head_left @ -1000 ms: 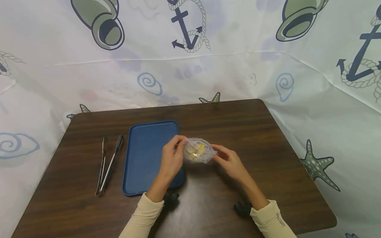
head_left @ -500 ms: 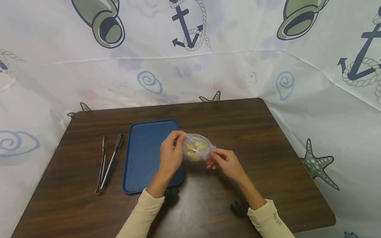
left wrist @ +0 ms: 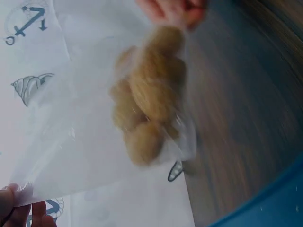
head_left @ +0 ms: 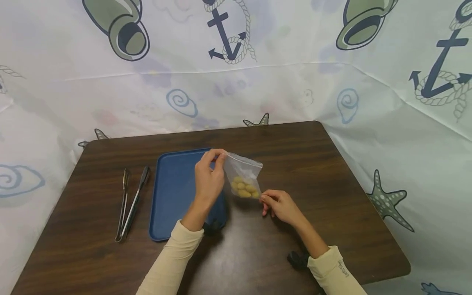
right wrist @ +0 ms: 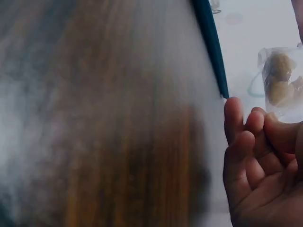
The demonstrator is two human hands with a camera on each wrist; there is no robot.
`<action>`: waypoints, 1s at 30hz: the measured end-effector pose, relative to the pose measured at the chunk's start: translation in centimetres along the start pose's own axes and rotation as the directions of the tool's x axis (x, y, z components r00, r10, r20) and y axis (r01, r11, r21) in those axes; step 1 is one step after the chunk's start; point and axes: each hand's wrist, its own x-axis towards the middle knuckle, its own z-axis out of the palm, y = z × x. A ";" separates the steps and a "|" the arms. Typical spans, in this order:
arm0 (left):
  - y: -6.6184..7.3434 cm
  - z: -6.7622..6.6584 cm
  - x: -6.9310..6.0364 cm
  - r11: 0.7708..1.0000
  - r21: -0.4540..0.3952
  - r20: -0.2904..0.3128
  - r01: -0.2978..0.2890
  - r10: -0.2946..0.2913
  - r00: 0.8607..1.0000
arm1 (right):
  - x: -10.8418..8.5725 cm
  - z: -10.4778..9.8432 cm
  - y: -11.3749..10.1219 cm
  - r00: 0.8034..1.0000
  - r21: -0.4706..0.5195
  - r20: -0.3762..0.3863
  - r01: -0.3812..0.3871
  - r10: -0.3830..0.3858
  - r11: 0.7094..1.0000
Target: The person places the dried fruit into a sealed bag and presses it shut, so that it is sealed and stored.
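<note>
A clear zip-top plastic bag [head_left: 243,168] hangs tilted above the table, with several tan-yellow, rounded lumps [left wrist: 154,90] gathered at its bottom. What the lumps are I cannot tell. Its upper left corner is pinched by my left hand [head_left: 209,176], over the right part of the blue tray [head_left: 173,196]. My right hand [head_left: 282,205] pinches the lower right corner between thumb and finger, while its other fingers hang loosely below. Whether the bag's mouth is parted is unclear.
Metal tongs [head_left: 130,209] lie on the brown wooden table [head_left: 313,164], left of the tray. A white sheet [head_left: 295,90] printed with anchors and shells hangs behind the table and along its sides.
My left hand has risen with the bag's top, so the bag now hangs longer with its lumps at the bottom. My right hand has shifted its pinch to the lower corner.
</note>
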 end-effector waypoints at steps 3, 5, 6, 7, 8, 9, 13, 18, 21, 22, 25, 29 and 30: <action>0.2 0.2 -0.3 1.000 -0.013 0.023 0.024 -0.024 0.999 | 0.2 -0.1 0.0 0.996 -0.018 0.078 -0.031 0.032 0.999; 0.4 0.4 -0.5 0.999 -0.027 0.036 0.030 -0.029 0.999 | 0.1 -0.5 -0.4 0.994 -0.072 0.108 -0.020 0.027 0.997; 0.5 0.5 -0.6 0.999 -0.032 0.046 0.024 -0.023 0.999 | 0.1 -0.8 -0.7 0.994 -0.098 0.112 -0.008 0.019 0.995; 0.6 0.6 -0.6 0.999 -0.037 0.055 0.016 -0.014 0.998 | 0.1 -1.1 -1.1 0.994 -0.111 0.108 0.003 0.009 0.994; 0.6 0.6 -0.6 0.999 -0.045 0.062 0.008 -0.005 0.998 | 0.1 -1.4 -1.6 0.995 -0.113 0.100 0.022 -0.010 0.993; 0.7 0.7 -0.6 0.999 -0.050 0.069 0.000 0.003 0.998 | 0.2 -1.8 -2.1 0.996 -0.102 0.087 0.043 -0.034 0.994; 0.7 1.0 -0.4 0.999 -0.054 0.091 -0.007 0.012 0.996 | 0.5 -2.5 -4.0 0.994 0.015 0.009 0.106 -0.106 0.994; 0.0 0.8 -0.5 0.998 -0.045 0.068 0.031 -0.028 0.997 | 1.2 -2.0 -5.3 0.977 0.045 -0.127 0.180 -0.173 0.983; -0.4 0.6 -0.6 0.997 -0.059 0.047 0.052 -0.049 0.998 | 1.6 -1.6 -6.0 0.958 0.041 -0.200 0.217 -0.204 0.975; -0.6 0.5 -0.6 0.996 -0.065 0.041 0.056 -0.053 0.998 | 1.7 -1.4 -6.2 0.951 0.041 -0.222 0.229 -0.215 0.973; -0.9 0.1 -0.7 0.995 -0.079 0.029 0.064 -0.062 0.998 | 1.9 -1.0 -6.7 0.929 0.037 -0.272 0.271 -0.251 0.962; -1.5 -0.6 -1.0 0.993 -0.073 0.067 0.093 -0.088 0.994 | 2.1 -0.8 -7.3 0.893 0.004 -0.325 0.329 -0.310 0.944; -1.8 -0.8 -1.1 0.991 -0.078 0.086 0.108 -0.101 0.991 | 2.1 -0.8 -7.5 0.885 -0.011 -0.332 0.343 -0.327 0.939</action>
